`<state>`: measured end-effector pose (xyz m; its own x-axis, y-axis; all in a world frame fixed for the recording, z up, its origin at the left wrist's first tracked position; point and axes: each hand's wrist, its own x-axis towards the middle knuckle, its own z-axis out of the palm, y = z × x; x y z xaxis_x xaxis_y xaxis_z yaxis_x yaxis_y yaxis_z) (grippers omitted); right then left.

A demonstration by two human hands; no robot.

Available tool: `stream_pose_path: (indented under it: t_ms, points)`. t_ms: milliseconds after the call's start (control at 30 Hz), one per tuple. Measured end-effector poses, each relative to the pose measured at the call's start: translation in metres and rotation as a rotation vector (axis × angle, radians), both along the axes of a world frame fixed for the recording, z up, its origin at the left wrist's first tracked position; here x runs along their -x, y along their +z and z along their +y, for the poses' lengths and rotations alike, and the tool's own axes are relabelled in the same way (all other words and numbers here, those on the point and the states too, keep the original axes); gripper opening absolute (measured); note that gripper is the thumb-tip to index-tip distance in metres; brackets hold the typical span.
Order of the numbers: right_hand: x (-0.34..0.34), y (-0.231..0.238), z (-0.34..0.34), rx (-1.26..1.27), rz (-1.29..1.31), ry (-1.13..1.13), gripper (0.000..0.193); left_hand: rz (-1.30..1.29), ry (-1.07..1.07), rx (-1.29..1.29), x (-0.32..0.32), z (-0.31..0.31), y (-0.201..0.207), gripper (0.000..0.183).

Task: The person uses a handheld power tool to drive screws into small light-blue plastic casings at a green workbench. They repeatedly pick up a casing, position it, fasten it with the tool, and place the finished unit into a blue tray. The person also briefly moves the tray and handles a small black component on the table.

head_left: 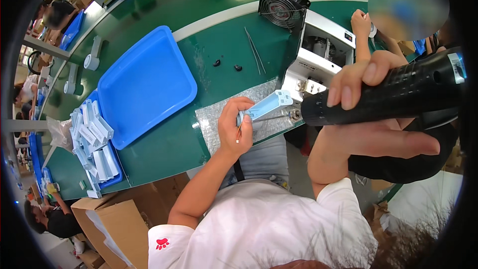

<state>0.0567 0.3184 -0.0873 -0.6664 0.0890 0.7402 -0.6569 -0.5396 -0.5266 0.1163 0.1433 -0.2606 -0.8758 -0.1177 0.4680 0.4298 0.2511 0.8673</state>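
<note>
My left hand (pixel 233 125) is closed around a light-blue plastic housing (pixel 271 104), a long open trough whose wider end faces right. Thin wires with a small white connector (pixel 237 141) hang below its fingers. My right hand (pixel 366 79) grips a thick black electric screwdriver (pixel 393 92), held sideways above the bench edge. The screwdriver's thin metal bit (pixel 274 117) points left and lies along the housing, close to my left fingers; whether its tip touches the housing I cannot tell. Underneath lies a bubble-wrap sheet (pixel 208 119).
A silver screw feeder (pixel 318 62) and a black fan (pixel 281 7) stand behind the screwdriver. Tweezers (pixel 255 50) and small black parts (pixel 238 68) lie on the green bench. Leftward sit a blue tray (pixel 186 87) and piled housings (pixel 94 137). Another person's hand (pixel 360 22) is beyond the feeder.
</note>
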Motion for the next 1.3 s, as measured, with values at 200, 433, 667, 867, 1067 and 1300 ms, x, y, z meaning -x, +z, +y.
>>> stream_pose_path:
  t_ms: [200,433,667,867,1067,1300]
  points:
    - [0.000,0.006,-0.028,0.171,-0.263,-0.177,0.106,0.047,-0.002,0.031,0.001,0.002,-0.002,0.017]
    - [-0.001,-0.005,-0.030,0.151,-0.284,-0.208,0.104,0.067,-0.015,0.086,-0.001,0.000,-0.005,0.020]
    - [-0.002,-0.009,-0.024,0.233,-0.285,-0.084,0.105,0.067,-0.008,0.118,-0.001,0.002,-0.004,0.019]
    - [-0.002,-0.024,-0.026,0.113,-0.361,-0.156,0.094,0.052,0.043,0.107,-0.003,0.003,-0.006,0.021]
    - [0.000,-0.023,-0.015,0.173,-0.168,-0.093,0.080,0.055,0.024,0.108,-0.001,0.016,0.000,0.021]
    - [-0.010,-0.006,-0.017,0.122,-0.418,-0.270,0.095,0.046,0.070,0.087,-0.003,0.007,-0.012,0.024]
